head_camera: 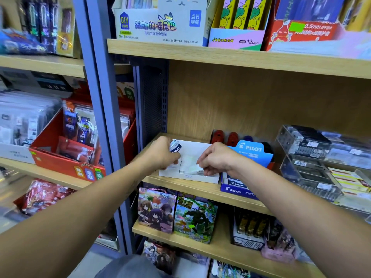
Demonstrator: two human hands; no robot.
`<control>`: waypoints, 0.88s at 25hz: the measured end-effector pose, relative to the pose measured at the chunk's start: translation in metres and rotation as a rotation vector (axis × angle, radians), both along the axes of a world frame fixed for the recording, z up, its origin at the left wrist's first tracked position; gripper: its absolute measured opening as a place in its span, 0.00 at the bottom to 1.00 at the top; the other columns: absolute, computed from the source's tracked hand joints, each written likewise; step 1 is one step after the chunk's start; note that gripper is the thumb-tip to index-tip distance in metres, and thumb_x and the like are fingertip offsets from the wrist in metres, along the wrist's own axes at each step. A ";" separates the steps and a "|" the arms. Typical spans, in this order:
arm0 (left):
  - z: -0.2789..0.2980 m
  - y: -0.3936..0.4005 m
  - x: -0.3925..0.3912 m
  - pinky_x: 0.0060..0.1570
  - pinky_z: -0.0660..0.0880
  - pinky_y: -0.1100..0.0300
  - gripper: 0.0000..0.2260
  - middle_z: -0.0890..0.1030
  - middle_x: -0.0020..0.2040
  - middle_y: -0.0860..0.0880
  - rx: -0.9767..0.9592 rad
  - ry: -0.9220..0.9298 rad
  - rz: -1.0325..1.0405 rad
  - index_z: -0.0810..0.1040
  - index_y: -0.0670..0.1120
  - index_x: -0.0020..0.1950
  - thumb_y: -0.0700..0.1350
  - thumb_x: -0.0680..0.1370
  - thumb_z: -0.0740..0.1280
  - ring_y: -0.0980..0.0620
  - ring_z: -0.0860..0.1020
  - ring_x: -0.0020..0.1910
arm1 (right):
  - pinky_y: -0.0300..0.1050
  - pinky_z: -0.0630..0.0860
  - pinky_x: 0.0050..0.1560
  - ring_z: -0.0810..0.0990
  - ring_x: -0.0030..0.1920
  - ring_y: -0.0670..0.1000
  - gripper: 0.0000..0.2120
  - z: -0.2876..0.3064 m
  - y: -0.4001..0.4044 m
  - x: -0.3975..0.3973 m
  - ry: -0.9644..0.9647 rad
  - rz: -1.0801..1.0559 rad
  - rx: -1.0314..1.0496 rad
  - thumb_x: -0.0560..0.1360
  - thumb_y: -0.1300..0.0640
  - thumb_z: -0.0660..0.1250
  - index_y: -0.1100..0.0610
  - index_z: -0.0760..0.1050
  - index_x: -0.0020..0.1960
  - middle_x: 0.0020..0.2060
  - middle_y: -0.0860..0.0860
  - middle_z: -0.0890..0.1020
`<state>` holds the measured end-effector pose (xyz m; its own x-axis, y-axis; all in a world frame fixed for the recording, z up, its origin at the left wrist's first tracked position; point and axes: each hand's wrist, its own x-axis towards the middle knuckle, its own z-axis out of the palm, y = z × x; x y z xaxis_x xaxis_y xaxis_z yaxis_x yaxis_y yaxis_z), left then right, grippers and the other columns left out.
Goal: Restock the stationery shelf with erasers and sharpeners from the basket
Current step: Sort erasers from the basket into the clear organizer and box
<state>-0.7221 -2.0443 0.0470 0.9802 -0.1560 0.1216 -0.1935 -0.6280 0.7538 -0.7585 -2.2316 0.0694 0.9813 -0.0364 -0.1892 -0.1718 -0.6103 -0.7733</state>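
1. The Pilot eraser [175, 146] sits in your left hand [160, 153], held up at the fingertips, its sleeve end poking up and to the right of your knuckles, just above the back-left corner of the white tray [208, 178].
2. The white erasers [189, 166] already lying in that tray are directly between your two hands, below and to the right of your left fingers; their long sides appear to run front to back, though glare blurs the edges.
3. Your left fingers are curled and clamped on the Pilot eraser; your left hand is the nearer one to the open back of the tray.
4. Your right hand [215, 157] hangs knuckles-up over the tray's right side, fingers curled down onto the white erasers; you cannot tell whether they pinch one or only steady it.
5. The blue Pilot box [236, 190] lies just right of your right wrist, on the same shelf [200, 190].
6. Both forearms reach in from below, converging on the tray.
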 end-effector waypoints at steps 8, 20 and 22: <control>-0.003 -0.006 0.003 0.21 0.68 0.65 0.05 0.77 0.31 0.49 0.086 -0.022 -0.019 0.75 0.43 0.41 0.39 0.75 0.70 0.53 0.73 0.26 | 0.43 0.84 0.37 0.84 0.34 0.54 0.05 -0.006 0.011 0.008 0.042 0.015 -0.026 0.71 0.70 0.74 0.63 0.80 0.42 0.36 0.59 0.83; -0.003 0.006 -0.005 0.25 0.66 0.61 0.09 0.73 0.29 0.47 -0.168 0.026 -0.126 0.74 0.43 0.40 0.42 0.76 0.73 0.51 0.68 0.25 | 0.43 0.82 0.43 0.84 0.38 0.49 0.02 -0.012 0.021 0.006 -0.120 0.088 -0.444 0.68 0.58 0.76 0.56 0.85 0.41 0.36 0.50 0.86; 0.008 0.003 -0.019 0.22 0.65 0.64 0.09 0.76 0.31 0.46 -0.232 0.045 -0.220 0.77 0.42 0.43 0.44 0.76 0.74 0.54 0.68 0.24 | 0.44 0.82 0.44 0.84 0.38 0.49 0.08 0.001 0.013 -0.001 -0.201 0.074 -0.309 0.70 0.63 0.72 0.54 0.84 0.47 0.39 0.52 0.86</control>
